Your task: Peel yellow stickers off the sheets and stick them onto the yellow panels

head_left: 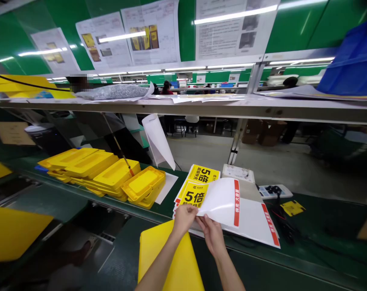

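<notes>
Long dark green workbench (307,258) runs left to right; its near right stretch is bare, open room beyond the hands. Flat yellow plastic panel (168,258) lies under the forearms, its near edge cut off by the frame. Row of shallow yellow moulded plastic trays (110,173) overlaps in a line at left, well apart from the hands. Glossy white sheet with a red stripe (222,200) is curled up off the stack of yellow printed cards (195,194), free edge in the air. Right hand (212,234) fingers pinch the sheet's lower left edge. Left hand (185,218) fingers closed on the same corner, over the stack's near edge.
</notes>
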`<control>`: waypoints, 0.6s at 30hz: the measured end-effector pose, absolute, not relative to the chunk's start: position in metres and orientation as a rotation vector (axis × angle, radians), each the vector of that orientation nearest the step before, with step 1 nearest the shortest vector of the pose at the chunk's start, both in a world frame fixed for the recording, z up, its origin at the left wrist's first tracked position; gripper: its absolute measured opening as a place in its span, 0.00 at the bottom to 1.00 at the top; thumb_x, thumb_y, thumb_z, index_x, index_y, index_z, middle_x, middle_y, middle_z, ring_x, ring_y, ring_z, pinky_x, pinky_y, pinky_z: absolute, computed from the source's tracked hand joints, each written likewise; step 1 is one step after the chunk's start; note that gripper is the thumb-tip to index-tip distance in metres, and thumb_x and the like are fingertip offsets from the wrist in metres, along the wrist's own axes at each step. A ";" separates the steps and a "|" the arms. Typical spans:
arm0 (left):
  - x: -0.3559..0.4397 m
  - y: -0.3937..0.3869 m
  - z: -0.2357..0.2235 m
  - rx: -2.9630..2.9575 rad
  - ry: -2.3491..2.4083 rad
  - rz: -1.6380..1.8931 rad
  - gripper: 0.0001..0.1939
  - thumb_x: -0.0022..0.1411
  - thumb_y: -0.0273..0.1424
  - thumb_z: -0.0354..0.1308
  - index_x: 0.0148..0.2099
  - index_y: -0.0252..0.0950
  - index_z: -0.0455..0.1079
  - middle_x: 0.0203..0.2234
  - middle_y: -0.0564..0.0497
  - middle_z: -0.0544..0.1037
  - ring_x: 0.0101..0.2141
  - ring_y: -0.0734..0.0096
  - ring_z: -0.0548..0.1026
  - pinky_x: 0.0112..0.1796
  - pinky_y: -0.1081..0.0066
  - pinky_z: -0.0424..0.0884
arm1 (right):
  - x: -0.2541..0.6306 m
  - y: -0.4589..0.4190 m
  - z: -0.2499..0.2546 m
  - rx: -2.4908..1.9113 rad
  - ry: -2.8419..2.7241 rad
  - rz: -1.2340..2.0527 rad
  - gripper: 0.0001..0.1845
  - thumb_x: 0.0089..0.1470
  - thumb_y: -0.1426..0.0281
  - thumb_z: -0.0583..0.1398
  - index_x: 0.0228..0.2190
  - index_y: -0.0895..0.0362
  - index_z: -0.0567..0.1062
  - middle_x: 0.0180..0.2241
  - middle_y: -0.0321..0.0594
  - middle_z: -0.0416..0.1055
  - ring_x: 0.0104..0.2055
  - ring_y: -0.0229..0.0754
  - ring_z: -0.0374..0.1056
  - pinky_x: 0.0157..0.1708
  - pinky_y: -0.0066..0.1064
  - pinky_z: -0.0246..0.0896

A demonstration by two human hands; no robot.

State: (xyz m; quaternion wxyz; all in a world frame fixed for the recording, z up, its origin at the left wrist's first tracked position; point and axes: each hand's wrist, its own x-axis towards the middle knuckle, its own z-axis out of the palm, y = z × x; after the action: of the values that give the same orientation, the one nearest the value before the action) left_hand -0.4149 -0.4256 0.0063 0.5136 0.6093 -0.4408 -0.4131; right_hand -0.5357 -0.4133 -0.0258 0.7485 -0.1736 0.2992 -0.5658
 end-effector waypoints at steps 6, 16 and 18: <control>-0.342 -0.442 0.040 1.364 -0.394 -0.981 0.02 0.56 0.19 0.56 0.34 0.26 0.69 0.24 0.44 0.77 0.26 0.67 0.76 0.28 0.72 0.74 | -0.550 -0.438 -0.042 -0.285 0.941 -1.311 0.12 0.32 0.72 0.69 0.22 0.58 0.72 0.19 0.28 0.70 0.22 0.30 0.66 0.24 0.20 0.68; -0.266 -0.330 0.158 0.888 -0.138 -0.537 0.05 0.61 0.20 0.54 0.38 0.28 0.71 0.35 0.43 0.76 0.42 0.64 0.75 0.40 0.71 0.76 | -0.598 -0.468 -0.046 -0.227 1.280 -1.481 0.05 0.49 0.74 0.61 0.25 0.61 0.69 0.23 0.30 0.67 0.27 0.32 0.67 0.28 0.28 0.69; -0.269 -0.309 0.169 0.847 -0.141 -0.429 0.03 0.58 0.21 0.58 0.36 0.29 0.72 0.35 0.43 0.77 0.42 0.61 0.74 0.41 0.66 0.76 | -0.630 -0.461 -0.052 -0.233 1.405 -1.510 0.06 0.53 0.69 0.59 0.31 0.61 0.70 0.28 0.33 0.69 0.29 0.33 0.67 0.29 0.29 0.68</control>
State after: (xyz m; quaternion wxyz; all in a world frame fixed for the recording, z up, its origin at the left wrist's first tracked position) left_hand -0.2688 -0.3086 0.1687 0.8871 0.4073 -0.0676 -0.2062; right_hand -0.6302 -0.4606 -0.0524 0.5079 -0.0968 0.5830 -0.6267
